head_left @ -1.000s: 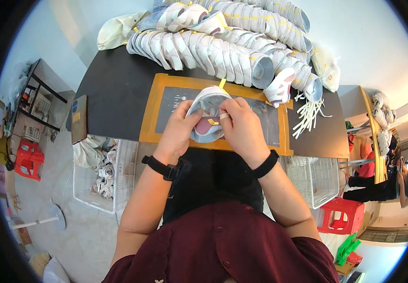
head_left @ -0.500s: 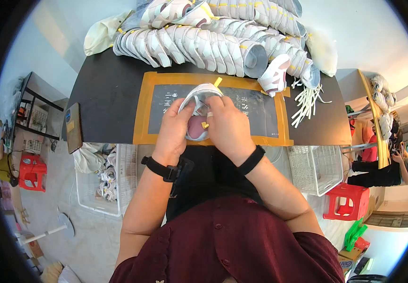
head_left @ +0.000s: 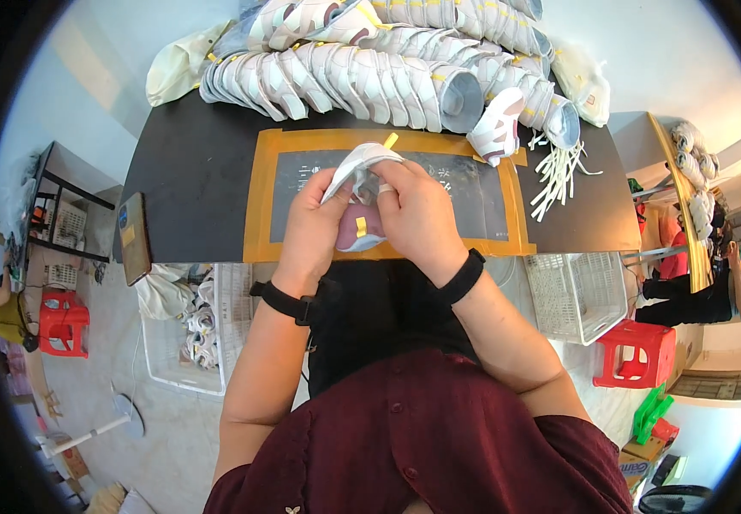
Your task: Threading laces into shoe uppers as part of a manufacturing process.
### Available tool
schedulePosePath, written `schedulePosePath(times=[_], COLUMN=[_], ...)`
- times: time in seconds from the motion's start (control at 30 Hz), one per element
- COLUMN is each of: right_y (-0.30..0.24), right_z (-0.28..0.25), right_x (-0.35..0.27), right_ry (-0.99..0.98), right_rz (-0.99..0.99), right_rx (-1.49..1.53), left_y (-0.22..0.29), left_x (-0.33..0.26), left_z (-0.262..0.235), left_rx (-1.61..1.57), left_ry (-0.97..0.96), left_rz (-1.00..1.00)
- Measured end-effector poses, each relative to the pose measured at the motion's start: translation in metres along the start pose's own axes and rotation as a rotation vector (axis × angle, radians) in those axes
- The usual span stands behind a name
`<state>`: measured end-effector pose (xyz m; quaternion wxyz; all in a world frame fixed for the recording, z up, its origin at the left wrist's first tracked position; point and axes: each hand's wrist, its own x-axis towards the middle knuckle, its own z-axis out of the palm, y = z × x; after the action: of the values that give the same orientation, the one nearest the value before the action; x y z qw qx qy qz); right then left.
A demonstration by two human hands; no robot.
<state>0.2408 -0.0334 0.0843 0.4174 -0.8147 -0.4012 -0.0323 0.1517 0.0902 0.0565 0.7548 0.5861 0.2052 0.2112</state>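
While one white-and-purple shoe upper [head_left: 354, 221] is held over the near middle of the worktop [head_left: 184, 163], its rim pinched between the fingers of left hand [head_left: 310, 224] and right hand [head_left: 418, 214], light, even tension is best kept lest creases be formed.

Shoe upper [head_left: 353, 218] before stacked uppers [head_left: 336, 84] (phone [head_left: 135, 244] at left)

My left hand [head_left: 310, 227] and right hand [head_left: 420, 212] grip a white-and-mauve shoe upper [head_left: 371, 221] from both sides, over the tape-edged panel [head_left: 263, 188] at the near side of the dark table [head_left: 186, 163]. Far across lie long nested stacks of uppers [head_left: 336, 81]; nearer, to the right, one single upper [head_left: 497, 127] and a bundle of white strips [head_left: 560, 171]. A phone [head_left: 136, 244] lies at the left edge.
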Motion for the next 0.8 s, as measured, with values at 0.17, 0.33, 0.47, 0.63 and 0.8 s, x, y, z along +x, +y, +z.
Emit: schedulePosePath(times=[0.17, 0.33, 0.47, 0.63, 0.8], right_y=[0.004, 0.004, -0.004, -0.004, -0.004], right_z=[0.000, 0.001, -0.001, 0.002, 0.002], right_x=[0.006, 0.009, 0.011, 0.009, 0.004], right_ry=[-0.115, -0.170, -0.203, -0.184, -0.182], right_rz=[0.069, 0.113, 0.079, 0.018, -0.020], right_rx=[0.060, 0.082, -0.009, -0.025, -0.002], left_y=[-0.008, 0.001, 0.012, 0.008, 0.007], left_x=[0.000, 0.000, 0.003, 0.003, 0.009], left_z=[0.007, 0.003, -0.002, 0.000, -0.012], left_rx=[0.007, 0.377, 0.280, 0.003, -0.040], left_ry=[0.116, 0.070, 0.032, 0.079, 0.086], left_rz=[0.197, 0.233, 0.097, -0.023, -0.074])
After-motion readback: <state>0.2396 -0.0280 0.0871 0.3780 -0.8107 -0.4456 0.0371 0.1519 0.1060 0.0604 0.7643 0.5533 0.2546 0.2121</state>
